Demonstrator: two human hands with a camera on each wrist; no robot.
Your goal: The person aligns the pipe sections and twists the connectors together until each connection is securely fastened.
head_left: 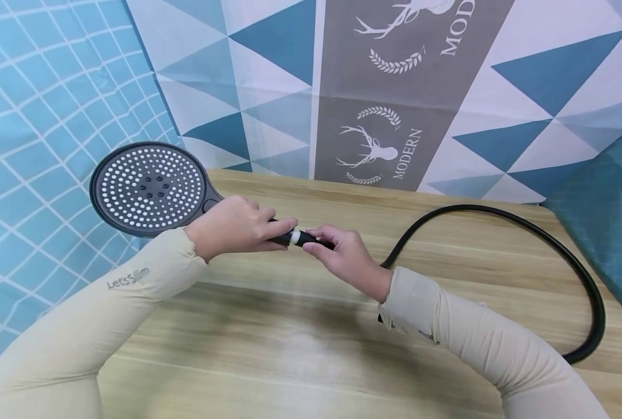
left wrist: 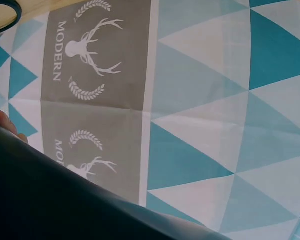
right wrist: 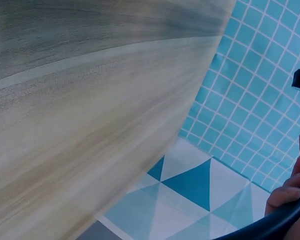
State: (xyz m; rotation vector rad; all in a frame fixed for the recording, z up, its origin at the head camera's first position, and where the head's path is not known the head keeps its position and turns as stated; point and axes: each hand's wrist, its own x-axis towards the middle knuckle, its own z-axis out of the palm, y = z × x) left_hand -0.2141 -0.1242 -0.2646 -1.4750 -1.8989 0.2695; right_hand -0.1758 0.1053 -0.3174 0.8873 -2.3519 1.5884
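My left hand [head_left: 232, 227] grips the handle of a dark round shower head [head_left: 153, 186], whose face of white nozzles points up toward the head camera. My right hand [head_left: 349, 259] pinches the black end fitting of a shower hose [head_left: 530, 230] between thumb and fingers. A white ring [head_left: 295, 237] shows where the handle's end and the fitting meet, in line with each other. In the right wrist view, curled fingers [right wrist: 285, 195] appear at the right edge beside the black hose [right wrist: 270, 227]. A dark shape covers the lower left of the left wrist view.
The hose loops to the right over a wood-grain tabletop [head_left: 300, 361]. Behind stands a wall covering [head_left: 279, 105] with triangles and deer prints. Blue tile-patterned sheeting [head_left: 43, 145] rises on the left, and a teal sheet [head_left: 604, 215] borders the right side.
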